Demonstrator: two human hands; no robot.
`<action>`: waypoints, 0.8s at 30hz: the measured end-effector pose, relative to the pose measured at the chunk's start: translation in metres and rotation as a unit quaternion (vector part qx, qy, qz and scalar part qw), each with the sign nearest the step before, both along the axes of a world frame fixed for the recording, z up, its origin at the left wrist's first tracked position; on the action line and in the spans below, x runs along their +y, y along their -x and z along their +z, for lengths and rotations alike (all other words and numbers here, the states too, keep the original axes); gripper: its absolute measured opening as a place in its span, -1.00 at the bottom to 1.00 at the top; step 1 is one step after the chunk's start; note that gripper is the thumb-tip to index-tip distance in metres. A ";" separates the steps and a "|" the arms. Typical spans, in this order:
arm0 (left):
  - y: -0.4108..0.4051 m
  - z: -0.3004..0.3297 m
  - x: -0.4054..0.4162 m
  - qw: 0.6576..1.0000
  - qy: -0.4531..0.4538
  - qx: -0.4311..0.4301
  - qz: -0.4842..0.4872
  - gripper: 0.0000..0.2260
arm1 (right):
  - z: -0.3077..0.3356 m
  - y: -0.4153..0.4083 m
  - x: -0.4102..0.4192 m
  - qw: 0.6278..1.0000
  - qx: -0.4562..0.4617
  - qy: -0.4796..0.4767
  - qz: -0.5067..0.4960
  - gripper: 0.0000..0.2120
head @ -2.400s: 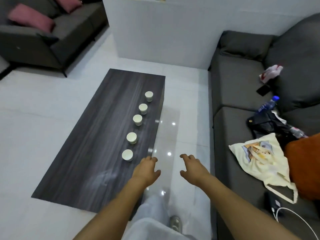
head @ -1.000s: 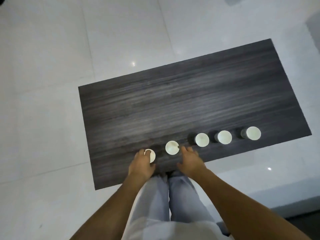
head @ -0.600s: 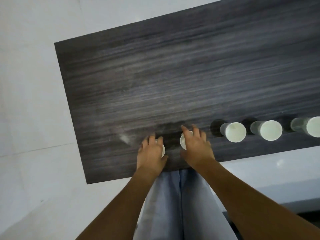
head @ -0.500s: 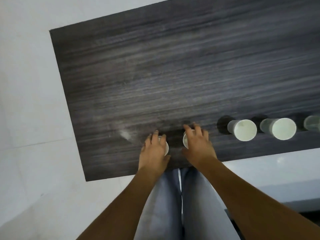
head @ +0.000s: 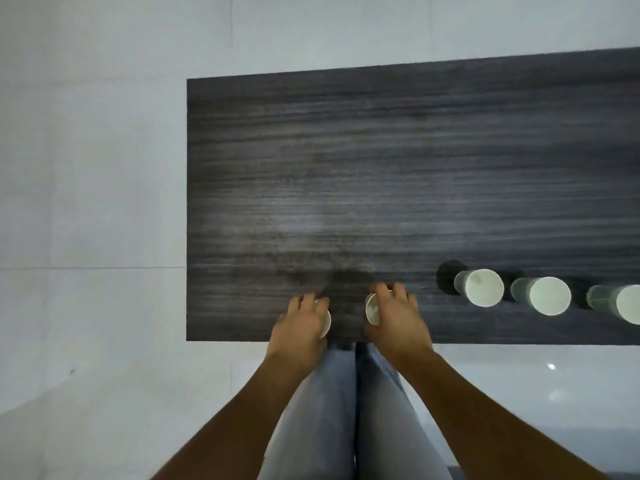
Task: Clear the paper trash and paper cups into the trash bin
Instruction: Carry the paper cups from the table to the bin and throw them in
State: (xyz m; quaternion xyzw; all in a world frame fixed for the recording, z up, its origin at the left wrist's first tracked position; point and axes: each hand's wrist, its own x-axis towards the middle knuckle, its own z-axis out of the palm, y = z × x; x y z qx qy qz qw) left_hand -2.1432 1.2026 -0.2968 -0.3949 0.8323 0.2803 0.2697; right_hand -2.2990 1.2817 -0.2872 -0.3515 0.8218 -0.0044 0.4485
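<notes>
Several white paper cups stand in a row along the near edge of a dark wood-grain table [head: 381, 174]. My left hand [head: 299, 329] curls over the leftmost cup [head: 326, 323], of which only a sliver of rim shows. My right hand [head: 398, 322] grips the second cup [head: 372, 309] from above, its rim partly visible by my fingers. Three more cups stand free to the right: one [head: 483, 292], another [head: 549, 300], and a third [head: 627, 304] cut off by the frame edge. No trash bin is in view.
White tiled floor [head: 90, 209] surrounds the table on the left and beyond it. My legs in light jeans [head: 339, 410] stand against the table's near edge.
I walked up to the table and bent over it. Both hands came down onto the two leftmost cups and closed round them. The view shifted right, so the table's left edge sits nearer the middle.
</notes>
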 end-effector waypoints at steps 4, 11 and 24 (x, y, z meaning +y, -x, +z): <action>-0.011 0.055 0.007 0.999 0.022 0.016 0.036 -0.47 | 0.059 -0.006 -0.012 0.999 -0.003 0.026 0.042 -0.46; -0.048 0.154 0.003 0.991 0.077 0.028 0.106 -0.37 | 0.166 -0.037 -0.046 0.985 -0.001 0.094 0.145 -0.46; -0.212 0.257 -0.045 0.936 0.174 0.048 0.302 -0.34 | 0.245 -0.177 -0.133 0.934 0.021 0.181 0.308 -0.62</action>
